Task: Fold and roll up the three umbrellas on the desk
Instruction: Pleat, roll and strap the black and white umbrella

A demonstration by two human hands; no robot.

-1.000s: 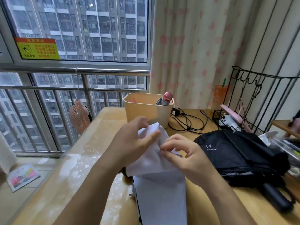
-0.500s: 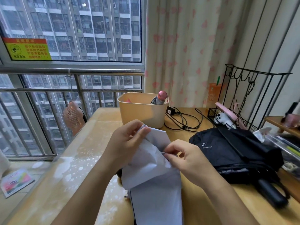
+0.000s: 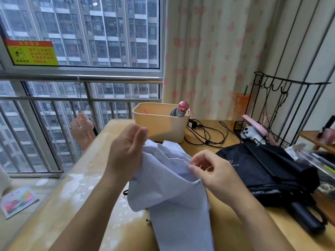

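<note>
Folding umbrella (image 3: 174, 196): pale lilac canopy; shaft and handle hidden under fabric, lower end cut off by frame edge.
Position: on desk (image 3: 81, 205), upper fabric raised between both hands.
Left hand (image 3: 126, 153): fingers curled round bunched fabric.
Right hand (image 3: 215, 173): thumb and forefinger pinch a canopy fold.
Black umbrella (image 3: 268, 171): collapsed, lying on desk just right of right hand.

A crumpled lilac umbrella (image 3: 172, 196) lies beside a black umbrella (image 3: 262, 169).
</note>
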